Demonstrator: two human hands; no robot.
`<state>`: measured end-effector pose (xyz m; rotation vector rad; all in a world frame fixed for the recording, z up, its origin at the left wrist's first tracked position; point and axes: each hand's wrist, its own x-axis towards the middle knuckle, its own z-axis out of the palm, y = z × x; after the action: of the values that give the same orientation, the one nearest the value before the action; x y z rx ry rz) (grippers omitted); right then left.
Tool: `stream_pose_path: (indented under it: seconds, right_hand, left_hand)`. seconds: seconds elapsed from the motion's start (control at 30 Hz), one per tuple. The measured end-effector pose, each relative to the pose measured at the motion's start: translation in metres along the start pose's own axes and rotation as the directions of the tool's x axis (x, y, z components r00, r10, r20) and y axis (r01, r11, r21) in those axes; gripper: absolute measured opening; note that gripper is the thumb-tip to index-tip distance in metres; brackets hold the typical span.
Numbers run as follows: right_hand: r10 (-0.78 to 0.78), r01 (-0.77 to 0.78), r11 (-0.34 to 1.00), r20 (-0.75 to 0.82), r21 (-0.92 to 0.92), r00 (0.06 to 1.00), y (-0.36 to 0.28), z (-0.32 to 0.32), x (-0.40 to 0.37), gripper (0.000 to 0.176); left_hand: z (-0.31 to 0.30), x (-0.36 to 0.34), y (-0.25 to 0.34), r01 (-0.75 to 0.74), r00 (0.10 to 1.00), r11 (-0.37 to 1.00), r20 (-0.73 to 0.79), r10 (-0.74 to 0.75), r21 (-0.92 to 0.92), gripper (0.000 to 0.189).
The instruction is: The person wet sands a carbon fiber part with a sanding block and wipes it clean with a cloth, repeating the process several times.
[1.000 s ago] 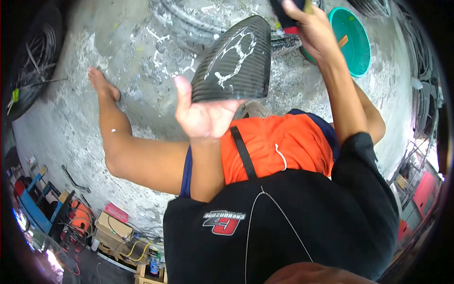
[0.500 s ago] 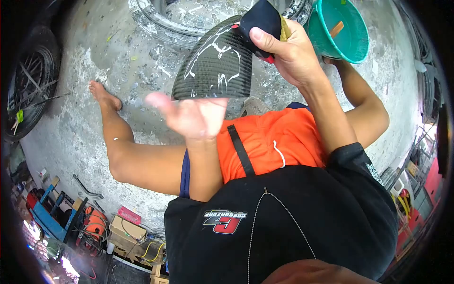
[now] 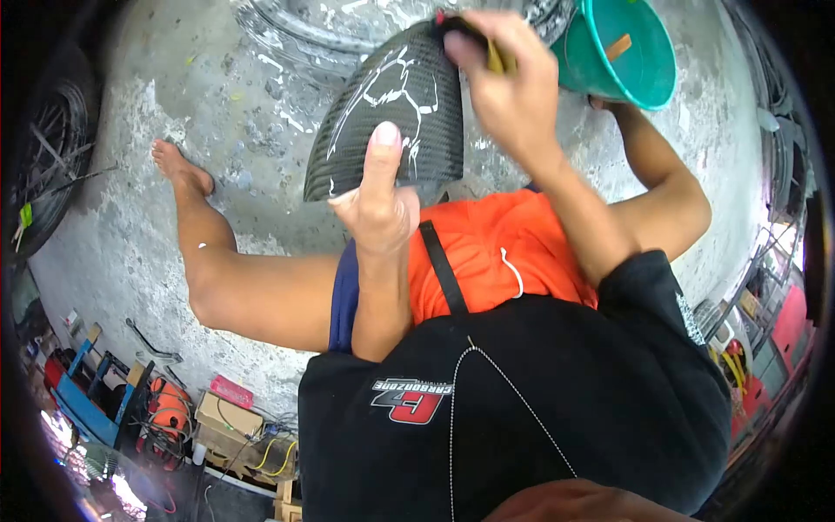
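Note:
A dark, glossy, curved panel with a carbon-fibre weave (image 3: 439, 143) is tilted in front of me, with white reflections on its surface. My left hand (image 3: 378, 213) grips its near edge, thumb lying on the outer face and the other fingers hidden underneath. Up at the panel's far right end, my right hand (image 3: 513, 83) is closed around a small black block (image 3: 465, 35) with a red edge and a yellowish layer. Motion blurs this hand. The block overlaps the panel's far tip in this view.
To the far right stands a teal basin (image 3: 577, 70) with a wooden-looking piece (image 3: 618, 46) inside. A dark round rim (image 3: 304, 52) lies on the stained concrete floor beyond the panel. A tyred wheel (image 3: 74, 96) is at the left edge; cardboard boxes (image 3: 228, 418) and an orange machine (image 3: 170, 404) are lower left.
My left hand went from open under the panel to gripping its edge, thumb on top. My right hand turned over with the block and sits at the panel's far tip.

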<state>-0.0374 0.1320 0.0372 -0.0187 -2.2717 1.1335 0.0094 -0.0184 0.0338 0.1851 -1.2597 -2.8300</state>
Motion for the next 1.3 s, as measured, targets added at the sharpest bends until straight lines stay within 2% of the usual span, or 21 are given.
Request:
stream_pose_path:
  seconds: [0.07, 0.13, 0.2, 0.23, 0.27, 0.3, 0.4, 0.5, 0.53, 0.57, 0.6, 0.67, 0.73, 0.77, 0.8, 0.93, 1.0, 1.07, 1.13, 1.2, 1.3]
  right_hand:
    - [-0.152, 0.148, 0.987, 0.085, 0.054, 0.985, -0.026, -0.011, -0.044, 0.03]
    - [-0.133, 0.126, 0.989, 0.097, 0.076, 0.986, -0.05, -0.018, -0.06, 0.031]
    - [-0.219, 0.218, 0.97, -0.004, 0.104, 0.976, -0.015, 0.003, -0.034, 0.026]
    - [0.009, -0.015, 0.998, 0.088, 0.067, 0.996, -0.015, 0.006, -0.012, 0.025]
    - [0.053, -0.058, 0.997, 0.096, 0.051, 0.994, -0.016, 0.01, -0.007, 0.024]
    - [0.098, -0.102, 0.994, 0.102, 0.035, 0.99, -0.018, 0.014, -0.002, 0.024]
    - [-0.146, 0.141, 0.983, 0.032, 0.119, 0.989, -0.034, 0.014, -0.056, 0.026]
    - [-0.158, 0.149, 0.986, 0.129, 0.073, 0.979, -0.037, 0.008, -0.038, 0.024]
    - [-0.141, 0.137, 0.99, 0.15, 0.036, 0.979, -0.023, 0.014, -0.017, 0.025]
    - [-0.095, 0.093, 0.995, 0.142, 0.018, 0.985, -0.014, 0.013, -0.004, 0.025]
    - [0.119, -0.158, 0.967, 0.195, 0.198, 0.974, -0.003, 0.016, 0.023, 0.019]
    - [0.407, -0.555, 0.664, 0.379, 0.502, 0.831, 0.001, 0.013, 0.08, 0.02]
    - [0.311, -0.543, 0.389, 0.449, 0.744, 0.838, -0.021, -0.017, 0.09, 0.022]
    - [0.379, -0.529, 0.263, 0.417, 0.807, 0.826, -0.032, -0.027, 0.081, 0.027]
    - [0.362, -0.624, 0.149, 0.545, 0.767, 0.756, -0.023, -0.041, 0.074, 0.033]
    - [0.199, -0.688, -0.027, 0.678, 0.725, 0.708, -0.037, -0.055, 0.049, 0.041]
    - [0.212, -0.638, 0.066, 0.614, 0.767, 0.76, -0.033, -0.056, 0.044, 0.043]
    - [0.276, -0.64, -0.01, 0.617, 0.768, 0.736, -0.031, -0.055, 0.042, 0.046]
    - [0.237, -0.589, 0.238, 0.542, 0.772, 0.806, -0.015, -0.056, 0.031, 0.03]
    - [0.259, -0.609, 0.285, 0.552, 0.74, 0.793, -0.015, -0.059, 0.018, 0.037]
    - [0.288, -0.639, 0.447, 0.575, 0.626, 0.766, 0.0, -0.073, 0.007, 0.036]
  left_hand:
    - [0.003, 0.008, 0.009, -0.036, 0.999, 0.997, 0.006, 0.036, -0.065, 0.029]
    - [-0.003, 0.009, 0.012, -0.088, 0.992, 0.993, 0.099, 0.08, 0.076, 0.029]
    - [-0.002, 0.006, 0.0, -0.12, 0.991, 0.992, 0.057, 0.118, 0.033, 0.028]
    - [-0.006, -0.002, 0.001, -0.021, 1.0, 0.995, -0.014, 0.022, 0.097, 0.028]
    - [-0.008, -0.007, 0.005, 0.058, 0.996, 0.987, -0.082, -0.046, 0.152, 0.028]
    - [-0.011, -0.005, 0.002, -0.031, 0.997, 0.974, -0.058, 0.045, 0.224, 0.026]
    - [-0.008, 0.006, 0.011, -0.012, 0.996, 1.0, -0.085, 0.01, -0.024, 0.025]
    - [-0.016, 0.006, 0.012, -0.066, 0.994, 0.994, -0.079, 0.073, 0.09, 0.028]
    - [-0.017, 0.0, 0.011, -0.034, 0.991, 0.987, -0.124, 0.054, 0.154, 0.029]
    - [-0.023, 0.0, 0.007, 0.004, 0.998, 1.0, -0.07, -0.003, 0.021, 0.033]
    - [-0.022, -0.004, 0.007, 0.012, 0.999, 1.0, -0.047, -0.011, 0.027, 0.033]
    - [-0.019, -0.003, 0.009, -0.023, 0.999, 0.995, 0.029, 0.026, -0.095, 0.034]
    - [-0.028, 0.001, 0.014, -0.014, 0.996, 0.995, 0.088, 0.022, -0.094, 0.038]
    - [-0.029, 0.003, 0.016, 0.029, 0.995, 0.982, 0.096, -0.011, -0.189, 0.04]
    - [-0.031, 0.005, 0.017, 0.075, 0.993, 0.958, 0.106, -0.047, -0.279, 0.042]
    - [-0.028, 0.002, 0.003, 0.175, 0.976, 0.918, 0.183, -0.115, -0.357, 0.044]
    - [-0.029, -0.002, -0.004, 0.206, 0.958, 0.934, 0.256, -0.131, -0.292, 0.044]
    - [-0.022, -0.004, -0.007, 0.183, 0.932, 0.977, 0.335, -0.138, -0.108, 0.047]
    - [-0.016, -0.001, -0.006, 0.179, 0.95, 0.979, 0.276, -0.147, -0.096, 0.051]
    - [-0.011, 0.01, 0.001, 0.398, 0.917, 0.752, 0.194, -0.349, -0.526, 0.061]
    - [-0.018, 0.023, 0.005, 0.382, 0.909, 0.804, 0.029, -0.416, -0.456, 0.059]
